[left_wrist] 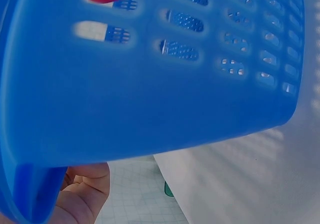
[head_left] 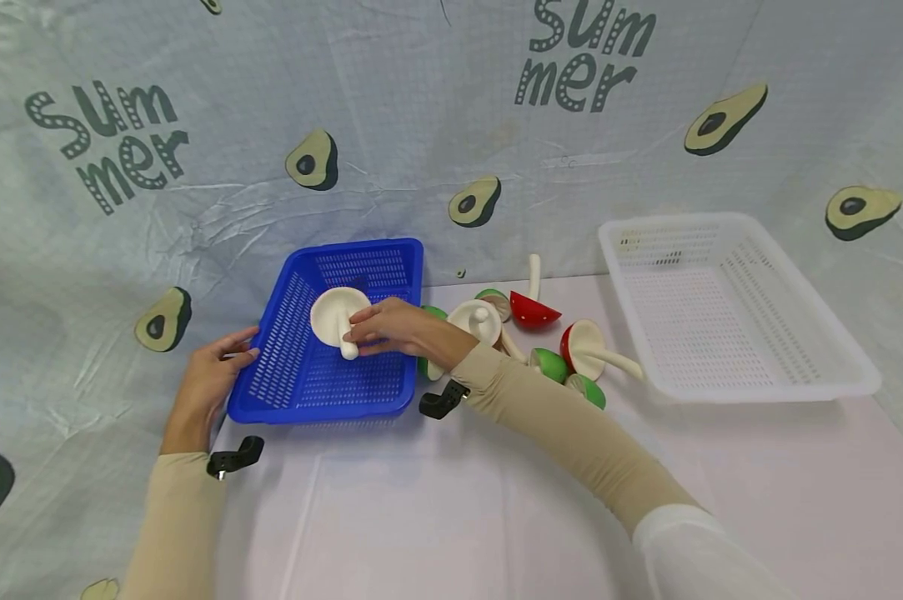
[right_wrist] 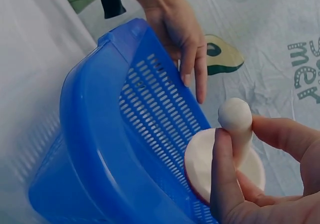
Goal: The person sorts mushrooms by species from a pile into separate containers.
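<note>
Over the slotted blue plastic basket point(head_left: 316, 383): right hand point(head_left: 393, 325) pinches, between thumb and fingers, the stem of a cream-and-red toy mushroom point(head_left: 329, 310); the upturned stem probably makes the easiest grip.
Left rim: left hand point(head_left: 209, 383), fingers loosely extended, touches it, likely steadying the basket.
Red cap: the right wrist view shows its edge, hidden from the head view; floor contact can't be told.

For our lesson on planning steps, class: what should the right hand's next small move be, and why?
Probably lower the mushroom into the blue basket: the right hand pinches its stem over the basket, and the left hand is at the rim.
</note>
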The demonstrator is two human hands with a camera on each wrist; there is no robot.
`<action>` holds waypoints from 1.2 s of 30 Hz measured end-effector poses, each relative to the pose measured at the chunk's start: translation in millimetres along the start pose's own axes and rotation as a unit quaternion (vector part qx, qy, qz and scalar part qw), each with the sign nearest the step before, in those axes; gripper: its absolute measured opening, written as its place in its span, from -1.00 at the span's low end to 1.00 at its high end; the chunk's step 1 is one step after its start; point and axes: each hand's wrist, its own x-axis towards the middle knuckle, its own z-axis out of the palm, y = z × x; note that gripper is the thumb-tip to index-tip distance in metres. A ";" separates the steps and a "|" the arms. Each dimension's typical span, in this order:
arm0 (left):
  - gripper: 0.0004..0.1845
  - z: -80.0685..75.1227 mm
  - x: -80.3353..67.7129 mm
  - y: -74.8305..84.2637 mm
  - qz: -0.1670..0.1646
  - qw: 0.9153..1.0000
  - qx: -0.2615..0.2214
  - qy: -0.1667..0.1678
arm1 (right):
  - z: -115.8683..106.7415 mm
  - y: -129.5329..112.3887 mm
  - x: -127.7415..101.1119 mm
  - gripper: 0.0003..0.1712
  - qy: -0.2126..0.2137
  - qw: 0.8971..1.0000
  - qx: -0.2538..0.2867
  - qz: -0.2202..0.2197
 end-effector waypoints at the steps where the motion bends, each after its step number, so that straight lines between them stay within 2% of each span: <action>1: -0.46 0.3 0.1 0.1 -0.002 1.000 0.001 0.000 | 0.5 -0.2 0.1 -0.43 0.002 1.000 0.003 0.005; 6: -0.46 0.8 0.5 0.1 -0.001 1.000 0.011 -0.002 | 1.7 0.4 0.3 -0.42 0.001 0.999 0.017 0.030; 11: -0.46 1.4 0.6 0.7 0.007 1.000 0.020 -0.003 | 2.6 1.1 0.2 -0.46 -0.005 0.999 0.008 0.050; 16: -0.47 2.9 0.4 2.3 0.012 1.000 0.019 -0.003 | 6.2 0.8 -3.6 -0.33 0.012 0.997 -0.049 0.057; 23: -0.47 4.1 0.2 1.9 0.016 1.000 0.019 -0.001 | 3.7 -2.7 -10.8 -0.24 0.035 0.989 -0.135 0.049; 31: -0.47 2.8 -1.5 -0.3 0.008 1.000 0.013 -0.001 | -17.9 -15.0 -34.8 -0.35 0.001 0.984 -0.178 0.023; 36: -0.47 1.5 -1.7 -1.7 0.009 1.000 0.013 0.000 | -38.1 -25.3 -52.7 -0.43 -0.024 0.973 -0.232 -0.002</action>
